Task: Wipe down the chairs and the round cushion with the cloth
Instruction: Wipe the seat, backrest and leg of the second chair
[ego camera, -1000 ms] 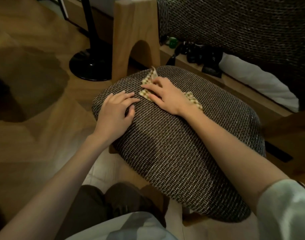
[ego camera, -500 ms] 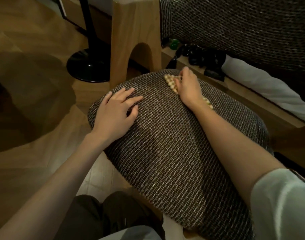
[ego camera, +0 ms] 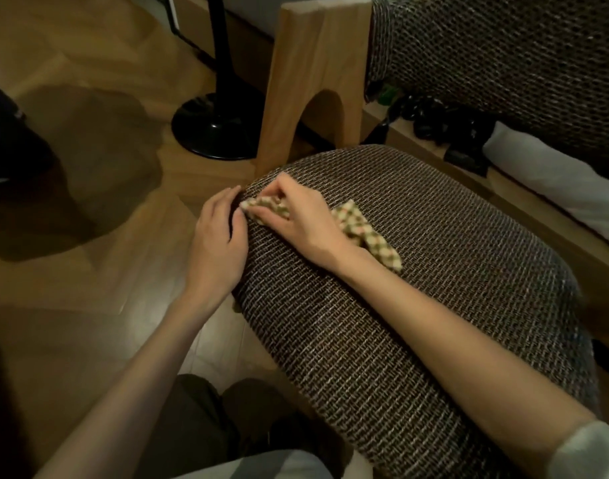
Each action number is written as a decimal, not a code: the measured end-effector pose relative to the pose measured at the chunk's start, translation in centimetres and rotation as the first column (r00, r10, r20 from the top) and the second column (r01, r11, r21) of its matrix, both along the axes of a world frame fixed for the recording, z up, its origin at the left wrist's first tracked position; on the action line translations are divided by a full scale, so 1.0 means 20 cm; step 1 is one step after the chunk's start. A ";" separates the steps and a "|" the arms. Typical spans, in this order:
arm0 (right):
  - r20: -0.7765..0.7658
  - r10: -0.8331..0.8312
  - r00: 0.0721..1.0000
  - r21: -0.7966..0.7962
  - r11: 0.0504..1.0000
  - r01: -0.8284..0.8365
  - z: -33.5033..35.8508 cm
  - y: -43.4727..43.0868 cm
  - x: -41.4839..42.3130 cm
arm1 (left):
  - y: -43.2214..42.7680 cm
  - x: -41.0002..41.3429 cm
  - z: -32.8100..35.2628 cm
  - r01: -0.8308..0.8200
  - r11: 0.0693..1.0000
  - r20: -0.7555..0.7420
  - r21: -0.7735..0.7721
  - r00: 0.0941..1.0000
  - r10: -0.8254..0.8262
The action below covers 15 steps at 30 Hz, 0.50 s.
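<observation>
- Round cushion (ego camera: pixel 417 305): dark brown and cream woven cover, domed. It fills the centre and right of the view and sits low above the wooden floor (ego camera: pixel 106 288).
- Cloth (ego camera: pixel 360 224): small, checked in green, cream and pink. It lies on the cushion's upper left part, near the rim. One bunched end shows under the right hand, and the other end trails out flat past the wrist.
- Right hand (ego camera: pixel 303 219): palm down on the cloth. Its fingers (ego camera: pixel 265 213) are curled and clamped on the bunched end, pressing it into the weave.
- Left hand (ego camera: pixel 216 243): laid against the cushion's left edge, just beside the right hand. Its fingers (ego camera: pixel 223 202) are straight and close together and hold nothing, with the tips close to the cloth's end.
- Chair (ego camera: pixel 503 63): upholstered in the same weave, behind the cushion at the upper right. It has a pale wooden arched support (ego camera: pixel 313 81) on its left.
- Black round base (ego camera: pixel 216 129): on the floor left of the support, with a dark pole rising from it.
- White pillow (ego camera: pixel 555 181): on a wooden ledge under the chair, at the right.
- Black objects (ego camera: pixel 444 122): clustered on the same ledge, too dim to identify.
- Dark trousers (ego camera: pixel 209 426): the person's legs, at the bottom edge.
</observation>
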State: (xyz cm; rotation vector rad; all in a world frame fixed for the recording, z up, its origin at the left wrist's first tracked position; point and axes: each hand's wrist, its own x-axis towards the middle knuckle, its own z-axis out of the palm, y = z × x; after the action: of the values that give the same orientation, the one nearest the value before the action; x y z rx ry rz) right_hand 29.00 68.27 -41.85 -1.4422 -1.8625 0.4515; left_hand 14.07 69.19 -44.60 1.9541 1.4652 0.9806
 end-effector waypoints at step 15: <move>0.000 -0.593 0.805 -0.077 0.803 0.591 -0.01 0.31 0.47 | 0.01 0.07 0.03 -0.077 0.995 -0.053 0.056 0.995 0.080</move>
State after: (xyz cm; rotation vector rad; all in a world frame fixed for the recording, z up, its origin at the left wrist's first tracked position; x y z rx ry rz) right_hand 38.35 74.44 -42.08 -1.9562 -1.2763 0.2198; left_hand 15.57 69.45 -43.97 1.9894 1.5726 1.0176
